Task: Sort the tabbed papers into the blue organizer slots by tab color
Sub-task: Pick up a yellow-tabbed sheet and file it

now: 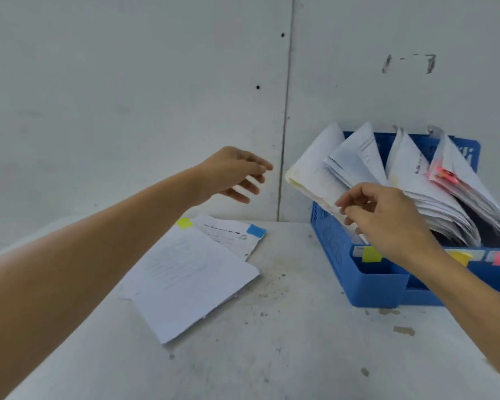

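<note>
- Left hand (237, 171) spread, holding nothing, above table (272, 356).
- Right hand (387, 217) pinches yellow-edged sheaf (309, 174) in blue organizer (329, 241), leftmost slot, table's far right.
- Risk: leaning sheaf may spill if tugged; tabbed papers (191, 272) lie mid-table.

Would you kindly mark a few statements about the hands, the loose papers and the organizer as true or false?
1. The left hand holds a sheet. False: it hovers open above the table, holding nothing.
2. The right hand pinches the edge of the leftmost stack in the blue organizer. True.
3. The top loose paper bears a pink tab. False: it bears a yellow-green tab.
4. A paper with a blue tab lies partly under it. True.
5. The organizer's slots stand empty. False: they hold stacks of papers.
</note>
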